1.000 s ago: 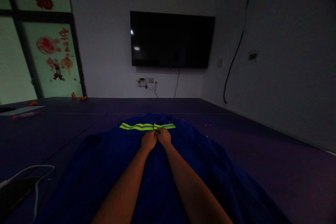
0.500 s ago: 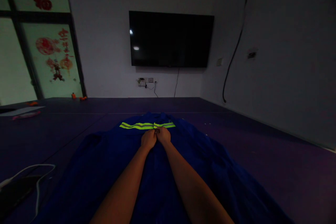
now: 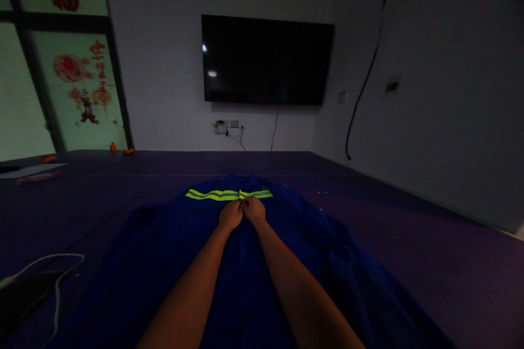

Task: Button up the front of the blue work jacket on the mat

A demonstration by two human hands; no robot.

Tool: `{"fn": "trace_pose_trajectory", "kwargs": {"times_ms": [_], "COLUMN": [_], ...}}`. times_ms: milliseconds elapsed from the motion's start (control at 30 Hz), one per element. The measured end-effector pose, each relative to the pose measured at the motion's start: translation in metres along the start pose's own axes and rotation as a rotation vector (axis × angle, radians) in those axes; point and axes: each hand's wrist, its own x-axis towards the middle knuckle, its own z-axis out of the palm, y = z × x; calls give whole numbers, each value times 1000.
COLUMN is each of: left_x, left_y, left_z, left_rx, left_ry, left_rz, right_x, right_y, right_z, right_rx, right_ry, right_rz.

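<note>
A blue work jacket (image 3: 172,245) with a yellow-green and grey reflective band (image 3: 213,195) across its chest lies spread out in front of me, collar away from me. My left hand (image 3: 231,215) and my right hand (image 3: 254,210) meet at the jacket's middle front, just below the band. Both are closed, with fingertips pinched together on the front edges of the cloth. Whatever small fastening may lie between the fingers is hidden by them.
The jacket lies on a dark purple floor (image 3: 393,229). At the left are a dark flat device (image 3: 28,297) and a white cable (image 3: 58,289). Several small orange items (image 3: 128,151) sit by the glass door (image 3: 77,87). A television (image 3: 266,60) hangs on the far wall.
Both hands stay at the same place on the jacket front, still pinching. The camera view has shifted very slightly; nothing else has visibly moved.
</note>
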Motion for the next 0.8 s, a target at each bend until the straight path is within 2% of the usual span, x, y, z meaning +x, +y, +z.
{"fn": "trace_pose_trajectory", "kwargs": {"times_ms": [300, 400, 600, 800], "left_x": [6, 10, 16, 17], "left_y": [-9, -11, -13, -15], "left_z": [6, 8, 14, 17], "left_rx": [-206, -402, -986, -1115], "left_ry": [25, 35, 22, 50], "left_rz": [39, 47, 7, -41], "right_x": [-2, -2, 0, 1], "right_y": [-2, -1, 0, 3], "right_z": [-2, -2, 1, 4], "right_rx": [3, -7, -6, 66], "right_ry": [-2, 8, 29, 70], "right_rz": [10, 9, -1, -28]}}
